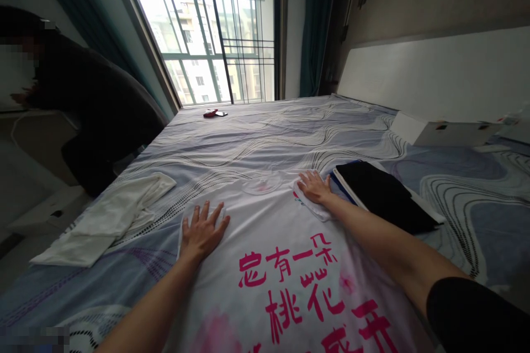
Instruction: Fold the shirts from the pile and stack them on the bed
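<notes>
A white T-shirt [232, 265] with pink Chinese characters and pink blotches lies spread on the bed, its neckline at the far end. My left hand [203, 231] rests flat on the shirt's left shoulder with fingers spread. On the opposite shoulder, by a sleeve turned inward over the front, my right hand [315, 186] presses down with its fingers extended. Neither hand grips anything. Close to the right of my right hand is a stack of folded clothes [383, 193], black on top with white and blue layers beneath. The shirt's lower end runs out of view.
White cloth [111, 220] lies crumpled on the left of the patterned bed sheet [265, 140]. A small red item [210, 113] sits near the far edge. White boxes [451, 132] stand at right. A person in dark clothing [95, 94] bends over at left, beside the window.
</notes>
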A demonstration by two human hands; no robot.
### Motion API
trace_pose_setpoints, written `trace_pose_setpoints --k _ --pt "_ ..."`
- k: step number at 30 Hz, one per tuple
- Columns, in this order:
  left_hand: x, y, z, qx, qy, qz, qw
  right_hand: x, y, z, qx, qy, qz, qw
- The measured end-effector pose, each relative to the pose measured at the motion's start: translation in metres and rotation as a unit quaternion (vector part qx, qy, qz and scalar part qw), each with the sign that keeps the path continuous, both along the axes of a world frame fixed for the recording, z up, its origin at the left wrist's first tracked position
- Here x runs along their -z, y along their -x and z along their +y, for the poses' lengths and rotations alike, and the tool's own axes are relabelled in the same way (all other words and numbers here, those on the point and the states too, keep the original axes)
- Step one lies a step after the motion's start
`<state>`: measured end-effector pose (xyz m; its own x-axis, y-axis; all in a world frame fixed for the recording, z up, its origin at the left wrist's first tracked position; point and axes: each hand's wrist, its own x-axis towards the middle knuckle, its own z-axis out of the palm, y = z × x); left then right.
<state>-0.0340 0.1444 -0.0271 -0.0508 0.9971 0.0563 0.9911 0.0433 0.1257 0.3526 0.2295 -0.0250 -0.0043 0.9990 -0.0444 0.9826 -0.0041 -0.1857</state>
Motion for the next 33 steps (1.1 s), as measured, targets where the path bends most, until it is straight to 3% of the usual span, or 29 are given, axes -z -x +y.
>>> trace_pose_setpoints --k 2,5,10,14,20,23,28,33 --pt "0.000 0.000 -0.001 -0.002 0.001 -0.001 1.000 0.001 0.000 0.011 0.004 -0.012 -0.013 1.000" --pt "0.002 0.000 -0.001 0.003 -0.003 -0.003 1.000 0.005 0.005 0.008 -0.056 -0.046 -0.032 0.997" --pt "0.006 -0.001 0.001 -0.003 -0.013 0.001 1.000 0.010 0.012 -0.036 -0.114 -0.106 -0.028 0.987" --pt "0.007 -0.003 0.001 -0.021 -0.027 -0.006 0.999 0.013 0.009 -0.059 -0.163 -0.073 -0.019 0.984" --pt "0.005 -0.004 0.000 -0.019 -0.026 0.007 0.999 0.013 0.008 -0.044 -0.060 -0.008 -0.019 0.998" --pt "0.002 -0.002 -0.001 -0.009 -0.014 0.003 1.000 0.007 0.009 -0.034 -0.044 0.015 -0.010 0.999" --pt "-0.007 0.000 -0.002 -0.003 0.014 -0.033 0.999 -0.001 0.002 -0.013 -0.023 -0.040 0.003 0.999" --pt "-0.012 -0.003 0.000 -0.022 0.040 -0.031 0.998 0.012 -0.007 0.005 0.068 -0.002 0.006 0.998"
